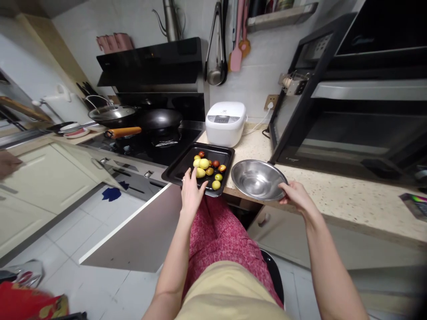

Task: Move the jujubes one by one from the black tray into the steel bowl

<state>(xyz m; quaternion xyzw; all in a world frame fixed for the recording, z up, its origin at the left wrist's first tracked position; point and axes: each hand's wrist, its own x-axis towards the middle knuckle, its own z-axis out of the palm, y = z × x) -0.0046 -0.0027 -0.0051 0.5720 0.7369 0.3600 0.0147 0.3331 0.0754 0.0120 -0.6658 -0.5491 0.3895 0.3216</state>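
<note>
A black baking tray [176,165] lies on the counter, its near end at the edge. On it sit several small round fruits or vegetables: pale yellow ones [203,164], green-yellow ones [216,185] and dark red ones [216,164]. I cannot tell their kind. My left hand [191,190] is at the tray's near left side, fingers apart and nothing held, the fingertips close to a pale yellow piece. To the right is a steel mixing bowl [258,178] with nothing in it. My right hand [296,195] pinches its right rim.
Behind the tray stands a white rice cooker [225,124]. On the left, the stove [140,149] carries a wok [160,119] and a lidded pan [111,114]. A cabinet door [140,231] juts out at my left. An oven [353,138] fills the right.
</note>
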